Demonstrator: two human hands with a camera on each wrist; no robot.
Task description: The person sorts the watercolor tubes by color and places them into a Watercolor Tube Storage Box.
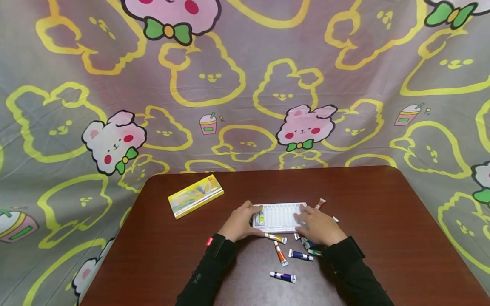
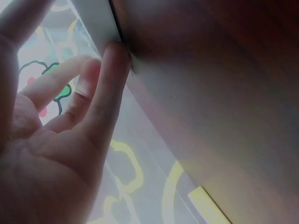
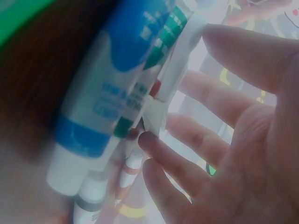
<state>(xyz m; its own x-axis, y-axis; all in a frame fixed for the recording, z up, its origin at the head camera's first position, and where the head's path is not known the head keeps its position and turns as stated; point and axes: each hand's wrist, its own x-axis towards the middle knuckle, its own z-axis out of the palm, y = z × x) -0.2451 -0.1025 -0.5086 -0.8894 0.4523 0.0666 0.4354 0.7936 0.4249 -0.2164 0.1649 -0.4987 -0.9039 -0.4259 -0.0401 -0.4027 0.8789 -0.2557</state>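
A white plastic tray [image 1: 281, 217] with ridged slots lies on the table, and a yellow paint tube [image 1: 261, 217] sits at its left end. My left hand [image 1: 241, 222] grips that end, thumb at the near edge and fingers at the far edge. Over the tray's right end, my right hand [image 1: 319, 225] has its fingers loosely extended; the right wrist view shows nothing held in them. A blue-labelled paint tube [image 3: 112, 79] and a green one lie close beside that hand. Nearer the table's front are an ochre tube [image 1: 275, 238], an orange tube [image 1: 280, 253], a dark blue tube [image 1: 300, 255] and a purple tube [image 1: 283, 277].
A yellow cardboard box [image 1: 196, 196] lies at the back left of the brown table [image 1: 153, 255]. Beyond the tray's right end is a reddish-brown tube [image 1: 320, 203]. A cartoon-patterned cloth [image 1: 245, 85] hangs behind the table and along its sides.
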